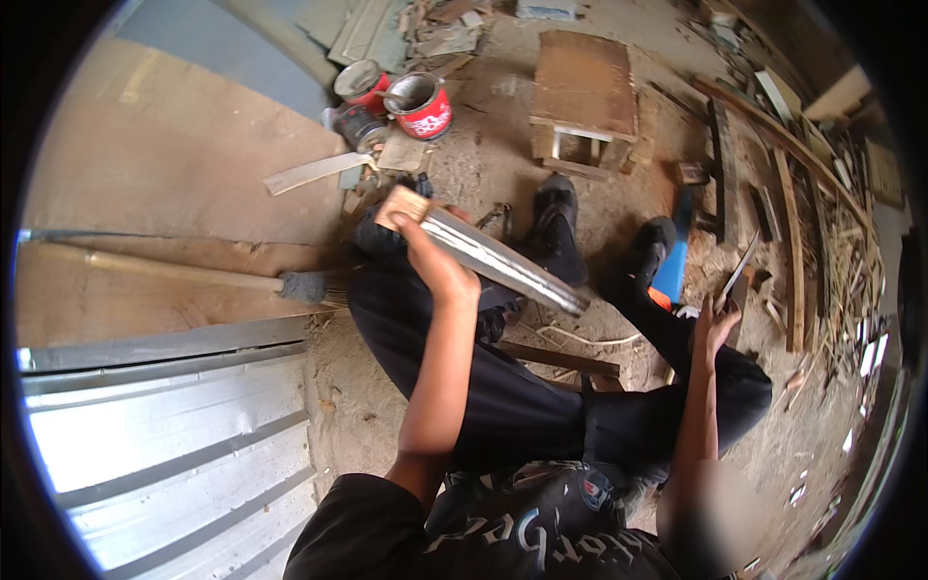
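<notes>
My left hand [445, 271] grips a long squared piece of wood [503, 266] near its far left end, thumb along the edge. That end is pale bare wood; the long side is dark grey with a bright white streak. The piece slants down to the right above my lap, over my black trousers [483, 406]. Out to the right, by my knee, my right hand [715, 324] is closed round a thin, straight, blade-like tool [741, 263] that points up and away. Its handle is hidden in the fingers, and I cannot make out its exact kind.
Red paint cans [421, 106] stand ahead to the left, near a loose wood strip [317, 174]. A broom [193, 271] lies across boards at left. A wooden box stool [585, 82] stands ahead. Beside my foot lies a blue handsaw [681, 237]. Timber lengths [793, 251] lie at right.
</notes>
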Demonstrator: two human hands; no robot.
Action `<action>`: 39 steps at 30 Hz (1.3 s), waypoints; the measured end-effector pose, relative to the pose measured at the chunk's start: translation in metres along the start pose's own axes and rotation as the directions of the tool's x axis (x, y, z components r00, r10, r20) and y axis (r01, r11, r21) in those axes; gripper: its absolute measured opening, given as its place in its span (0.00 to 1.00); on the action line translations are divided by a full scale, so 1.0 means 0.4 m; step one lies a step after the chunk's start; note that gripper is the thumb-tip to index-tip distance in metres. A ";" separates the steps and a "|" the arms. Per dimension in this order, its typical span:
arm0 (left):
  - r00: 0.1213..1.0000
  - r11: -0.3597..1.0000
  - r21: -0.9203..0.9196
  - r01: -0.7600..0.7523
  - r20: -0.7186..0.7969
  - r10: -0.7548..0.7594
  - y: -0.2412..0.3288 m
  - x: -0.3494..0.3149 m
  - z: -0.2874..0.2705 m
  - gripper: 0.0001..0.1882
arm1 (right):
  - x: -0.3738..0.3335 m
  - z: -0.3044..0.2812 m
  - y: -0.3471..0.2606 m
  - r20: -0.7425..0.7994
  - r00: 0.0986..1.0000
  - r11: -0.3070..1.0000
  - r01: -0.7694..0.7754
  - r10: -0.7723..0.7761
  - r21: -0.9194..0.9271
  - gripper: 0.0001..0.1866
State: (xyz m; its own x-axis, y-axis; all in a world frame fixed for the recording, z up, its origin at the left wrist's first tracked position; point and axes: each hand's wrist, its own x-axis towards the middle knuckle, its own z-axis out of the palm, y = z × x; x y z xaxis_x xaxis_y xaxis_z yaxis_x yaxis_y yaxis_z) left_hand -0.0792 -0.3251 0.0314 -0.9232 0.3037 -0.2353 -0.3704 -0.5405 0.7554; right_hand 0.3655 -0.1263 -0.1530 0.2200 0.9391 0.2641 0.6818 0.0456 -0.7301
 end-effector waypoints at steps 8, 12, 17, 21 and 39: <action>0.999 0.984 -0.168 -0.052 -0.005 0.052 -0.008 0.088 -0.024 0.50 | 0.138 0.002 0.095 -0.048 0.954 0.940 -0.300 0.296 -0.161 0.36; 0.996 0.977 -0.206 -0.052 -0.087 0.035 0.021 0.067 -0.017 0.48 | 0.153 0.027 0.119 -0.006 0.895 0.847 -0.425 0.446 -0.318 0.36; 0.974 0.965 -0.255 0.053 -0.200 -0.106 0.016 0.039 -0.006 0.39 | 0.159 0.118 0.253 0.041 0.819 0.772 -0.521 0.572 -0.363 0.28; 0.971 0.934 -0.342 0.102 -0.171 -0.168 -0.046 0.032 0.008 0.38 | 0.193 0.154 0.344 -0.324 0.779 0.650 -0.627 0.537 -0.430 0.21; 0.783 0.945 0.022 0.325 0.554 -0.282 -0.109 -0.099 0.211 0.35 | 0.088 -0.161 -0.428 0.321 0.905 0.310 -0.402 0.280 0.862 0.35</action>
State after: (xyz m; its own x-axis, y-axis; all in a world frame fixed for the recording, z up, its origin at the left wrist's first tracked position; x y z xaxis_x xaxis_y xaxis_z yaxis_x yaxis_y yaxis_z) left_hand -0.0180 -0.2472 0.0593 -0.5619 0.8252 -0.0582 -0.6481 -0.3954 0.6509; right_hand 0.3013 -0.1228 0.0219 0.1660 0.9717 -0.1678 -0.4780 -0.0695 -0.8756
